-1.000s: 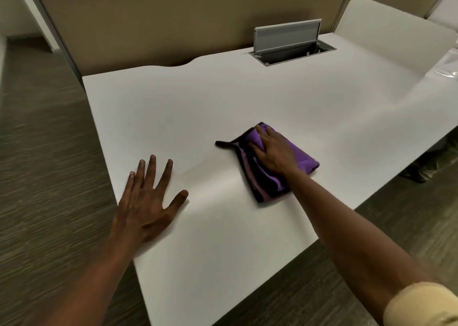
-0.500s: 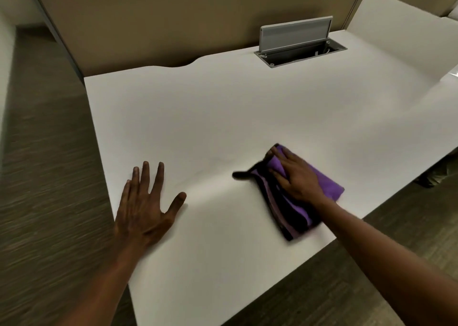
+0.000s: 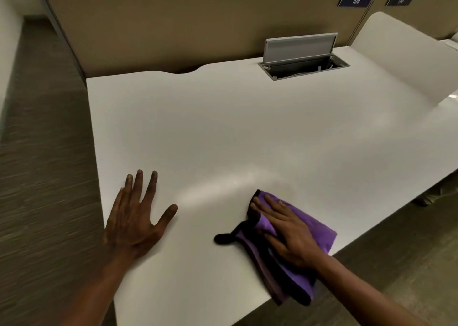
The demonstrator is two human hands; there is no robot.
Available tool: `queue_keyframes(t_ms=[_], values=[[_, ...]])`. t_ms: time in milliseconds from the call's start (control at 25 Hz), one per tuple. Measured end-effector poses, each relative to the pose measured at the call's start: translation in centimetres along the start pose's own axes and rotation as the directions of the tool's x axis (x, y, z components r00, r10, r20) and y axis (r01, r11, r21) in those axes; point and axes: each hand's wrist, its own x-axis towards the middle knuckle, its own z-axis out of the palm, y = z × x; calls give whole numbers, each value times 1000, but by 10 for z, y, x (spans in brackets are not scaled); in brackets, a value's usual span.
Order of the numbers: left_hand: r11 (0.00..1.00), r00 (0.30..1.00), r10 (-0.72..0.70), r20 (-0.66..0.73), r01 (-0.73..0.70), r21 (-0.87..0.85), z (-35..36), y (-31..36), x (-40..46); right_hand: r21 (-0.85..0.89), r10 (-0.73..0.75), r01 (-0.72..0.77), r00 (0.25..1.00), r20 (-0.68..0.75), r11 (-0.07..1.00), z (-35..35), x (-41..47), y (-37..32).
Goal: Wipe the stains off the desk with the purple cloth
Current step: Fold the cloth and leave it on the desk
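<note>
Comparing with the two earlier pictures, I see that the right hand [image 3: 290, 234] has pulled the purple cloth [image 3: 319, 229] toward the near edge of the worktop [image 3: 223, 132]. A second ago the cloth lay more toward the middle of the frame; now it is in the lower right, and its dark-bordered corner reaches the near edge and perhaps hangs a little over it. The right hand lies flat and open on the cloth, fingers stretched, pressing down and not gripping it. The left hand [image 3: 135, 216] has stayed almost in the same place at the lower left, open, palm down, fingers spread on the bare surface.

For the task, I judge this means one wiping stroke toward the person is close to its end. A faint shiny streak shows just above and left of the cloth, which may be the wiped track. I cannot make out any stain on the white surface, so I cannot say how much remains.

One container is visible: the cable box [image 3: 304, 65] sunk into the worktop at the upper right, with its grey lid [image 3: 300, 47] standing open. Inside it is dark; I see something like a thin cable, but not clearly.
</note>
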Motion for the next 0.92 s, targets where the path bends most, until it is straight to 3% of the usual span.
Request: queue_keyframes(t_ms=[80, 200, 320, 600, 720, 920], values=[[1000, 1000, -14, 4, 14, -11, 2, 2, 1, 4, 19, -19, 1000, -11, 1000, -20, 35, 22], [1000, 1000, -11, 5, 11, -13, 2, 3, 2, -46, 194, -198, 978, -81, 979, -38, 110, 48], [1000, 1000, -20, 7, 20, -20, 0, 2, 2, -88, 219, -227, 972, -84, 970, -18, 162, 27], [960, 986, -103, -129, 65, -273, -12, 3, 2, -19, -138, 140, 989, 59, 990, 54, 151, -119], [946, 989, -90, -117, 48, -320, -15, 3, 2, 4, -212, 213, 971, 106, 977, 60, 100, -123], [915, 980, -152, -131, 90, -393, -17, 0, 3, 9, 23, -23, 999, 26, 1000, 49, 102, -106]])
